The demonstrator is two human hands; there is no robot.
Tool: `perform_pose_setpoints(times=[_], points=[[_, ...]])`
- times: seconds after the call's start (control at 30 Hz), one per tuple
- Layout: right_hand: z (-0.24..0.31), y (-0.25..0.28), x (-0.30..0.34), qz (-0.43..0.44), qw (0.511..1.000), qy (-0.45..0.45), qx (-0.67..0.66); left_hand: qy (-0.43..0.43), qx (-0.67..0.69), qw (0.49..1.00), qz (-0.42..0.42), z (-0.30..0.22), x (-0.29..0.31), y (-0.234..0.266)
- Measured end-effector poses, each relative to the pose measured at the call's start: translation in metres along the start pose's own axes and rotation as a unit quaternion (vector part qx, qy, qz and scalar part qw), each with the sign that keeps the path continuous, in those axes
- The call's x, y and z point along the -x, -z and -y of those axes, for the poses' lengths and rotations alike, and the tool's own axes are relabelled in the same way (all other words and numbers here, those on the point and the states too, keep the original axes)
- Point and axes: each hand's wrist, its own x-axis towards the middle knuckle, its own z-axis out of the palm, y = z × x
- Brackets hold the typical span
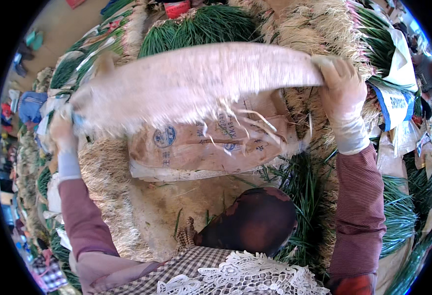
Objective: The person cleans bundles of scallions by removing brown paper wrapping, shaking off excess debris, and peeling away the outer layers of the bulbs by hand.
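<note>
Two-handed hold on a pale frayed sack point(196, 78)
Right hand point(343, 91) and left hand point(62, 130), fingers closed, grip its opposite ends above the printed sack's point(186, 158) far edge. Loose strands point(260, 119) at its near edge could snag scallion-like roots point(110, 182) if swung low.

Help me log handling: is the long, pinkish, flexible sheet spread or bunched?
Spread: the sheet spans from left hand to right hand; blur hides whether it's doubled.

Raised pale sack point(201, 73) blurred, hands point(345, 91) blurred too, printed sack point(191, 145) partly hidden, lace trim point(243, 269) cut off below
</note>
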Motion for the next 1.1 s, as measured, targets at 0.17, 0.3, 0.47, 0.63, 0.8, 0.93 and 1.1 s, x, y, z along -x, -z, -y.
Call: perform_pose_setpoints(times=[0.17,0.3,0.47,0.63,0.8,0.93,1.1], points=[[0.015,-0.060,0.095,0.197,0.979,0.055,0.012,-0.056,-0.167,0.953,0.246,-0.073,0.109,-0.066],[0.034,-0.106,0.199,0.479,0.875,-0.077,0.002,-0.253,-0.133,0.908,0.306,-0.130,0.187,-0.146],[0.052,-0.075,0.270,0.552,0.818,-0.119,-0.112,-0.115,-0.037,0.816,0.565,-0.164,0.246,-0.174],[0.043,-0.040,0.366,0.533,0.812,-0.158,-0.178,-0.003,0.047,0.852,0.522,-0.164,0.253,-0.147],[0.083,-0.002,0.416,0.541,0.804,-0.244,-0.046,0.077,0.212,0.770,0.597,-0.185,0.315,-0.172],[0.106,0.034,0.410,0.437,0.776,-0.352,-0.289,0.232,0.372,0.658,0.612,-0.214,0.387,-0.214],[0.098,0.073,0.393,0.415,0.832,-0.323,-0.177,-0.190,0.132,0.717,0.658,-0.230,0.371,-0.175]])
